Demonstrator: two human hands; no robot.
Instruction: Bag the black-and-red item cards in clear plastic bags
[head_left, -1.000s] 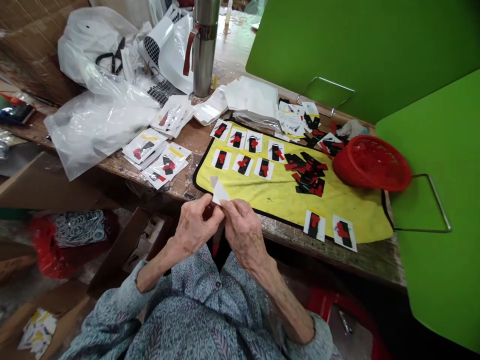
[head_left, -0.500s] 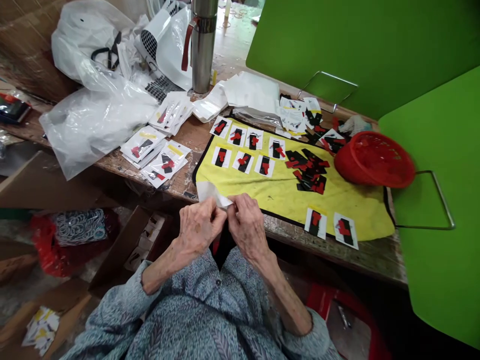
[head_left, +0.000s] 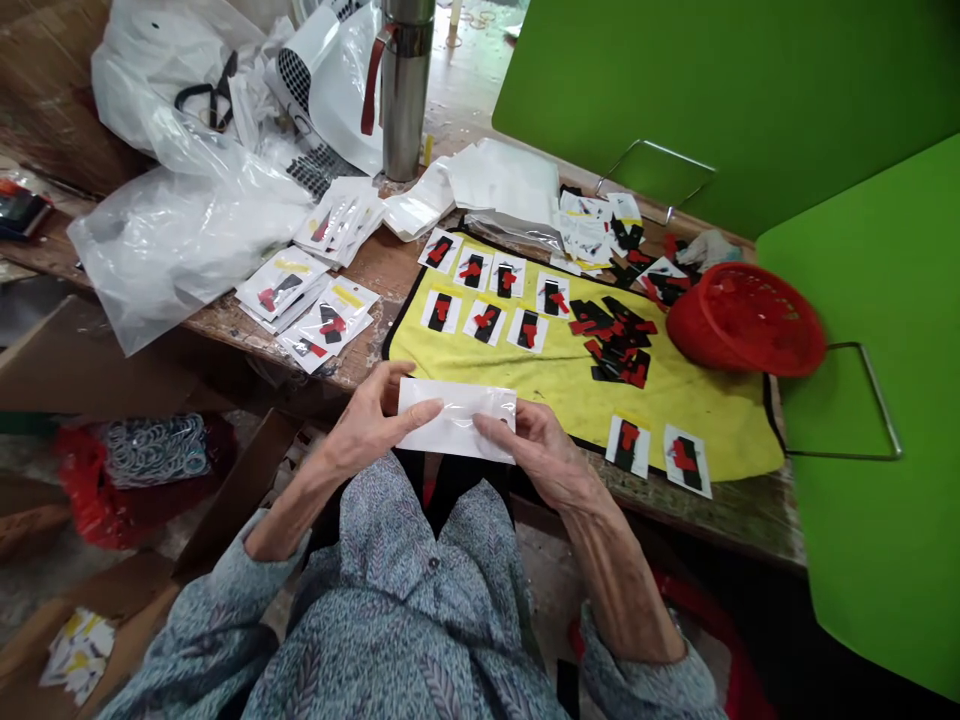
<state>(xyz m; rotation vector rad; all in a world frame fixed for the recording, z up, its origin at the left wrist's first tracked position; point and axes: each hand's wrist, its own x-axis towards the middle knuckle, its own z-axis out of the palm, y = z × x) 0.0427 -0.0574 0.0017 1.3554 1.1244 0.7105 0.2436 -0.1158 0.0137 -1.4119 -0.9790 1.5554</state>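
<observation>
Clear plastic sleeve (head_left: 457, 418) — flat, white-backed, held level between both hands just in front of the near edge of the wooden table (head_left: 390, 270). Left hand (head_left: 367, 425): fingers curled behind the sleeve's left end, thumb laid along its front, gripping it. Right hand (head_left: 544, 455): thumb on top of the sleeve's right end, fingers under it, also gripping.

Yellow cloth (head_left: 570, 385) — spread on the table just beyond the sleeve. On it: 7 small white cards (head_left: 487, 295) with black-and-red pieces, in 2 rows at the far left; a loose pile of black-and-red pieces (head_left: 615, 340) near the middle; 2 more cards (head_left: 660, 455) at the near right edge.

Red basket (head_left: 746, 320) — at the cloth's right end, partly over a green panel (head_left: 862, 420).

Stacks of filled packets (head_left: 307, 300) — on bare wood left of the cloth. Crumpled plastic bags (head_left: 180, 220) further left. Steel flask (head_left: 401, 90) upright at the back.
</observation>
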